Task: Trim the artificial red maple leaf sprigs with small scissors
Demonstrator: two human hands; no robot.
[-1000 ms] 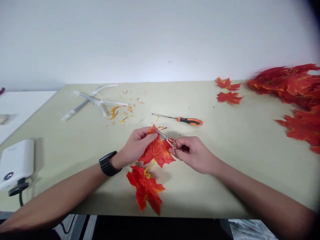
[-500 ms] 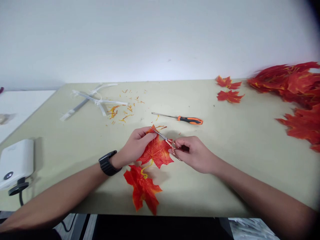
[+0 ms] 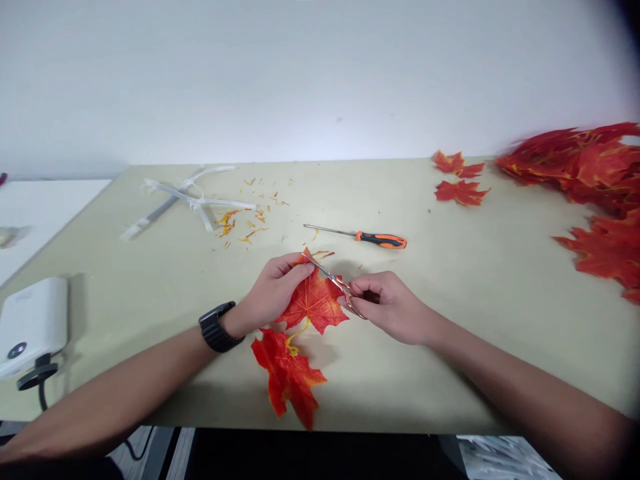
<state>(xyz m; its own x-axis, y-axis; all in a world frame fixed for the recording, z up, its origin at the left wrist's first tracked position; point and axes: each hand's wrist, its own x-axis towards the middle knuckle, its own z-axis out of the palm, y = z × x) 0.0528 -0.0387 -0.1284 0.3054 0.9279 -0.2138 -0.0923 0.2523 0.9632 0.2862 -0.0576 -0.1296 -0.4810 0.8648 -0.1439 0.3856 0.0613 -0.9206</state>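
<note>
My left hand [image 3: 275,287] pinches the upper left edge of a red maple leaf [image 3: 320,303]. My right hand [image 3: 387,307] has its fingers in the handles of small scissors [image 3: 336,280], whose blades lie across the leaf's top lobe by my left thumb. A yellow stem joins this leaf to a second red leaf [image 3: 295,380], nearer the table's front edge. Thin orange trimmings [image 3: 324,254] lie just beyond the leaf tip.
An orange and black screwdriver [image 3: 381,239] lies beyond my hands. Clear plastic strips [image 3: 173,203] and yellow scraps [image 3: 227,223] are at the back left. A white device [image 3: 37,320] stands left. Two small leaves [image 3: 461,193] and a leaf pile [image 3: 590,167] are at the right.
The scissors' handles have come closer together, and the blades are closed further at the leaf's top. Both leaves have shifted very slightly.
</note>
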